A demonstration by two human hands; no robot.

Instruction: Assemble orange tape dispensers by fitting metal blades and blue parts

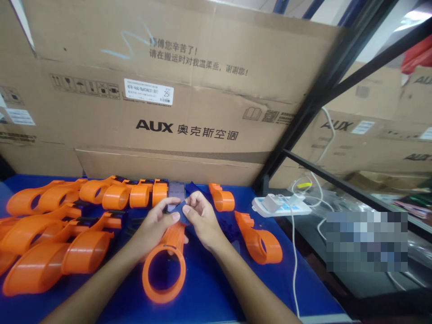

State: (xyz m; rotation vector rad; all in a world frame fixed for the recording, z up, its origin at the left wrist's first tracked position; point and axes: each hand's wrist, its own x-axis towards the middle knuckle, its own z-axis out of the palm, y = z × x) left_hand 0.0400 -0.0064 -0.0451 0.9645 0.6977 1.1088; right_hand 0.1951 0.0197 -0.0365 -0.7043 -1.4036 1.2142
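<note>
A dark blue piece (181,212) sits between a worker's two hands at the upper end of an orange ring (173,236), held over the front half of a blue table (209,292). The left hand (158,225) grips the ring's stem, its thumb pressed on the blue piece; the right hand (201,219) pinches that piece between thumb and finger. Whether it is fully seated cannot be told. Just beyond the fingers lies a phone (177,191).

At left, rows of orange rings (86,252) crowd the tabletop, several with dark blue ends (115,219), and those look finished. To the right, two loose rings (224,201) show no such ends and appear left to do, making the pair in hand seemingly mid-job. Dark blue scraps (229,228) lie nearby, their shape unclear.

A white power strip (281,205) rests at the table's right edge, and a large cardboard box (202,108) walls the back.
</note>
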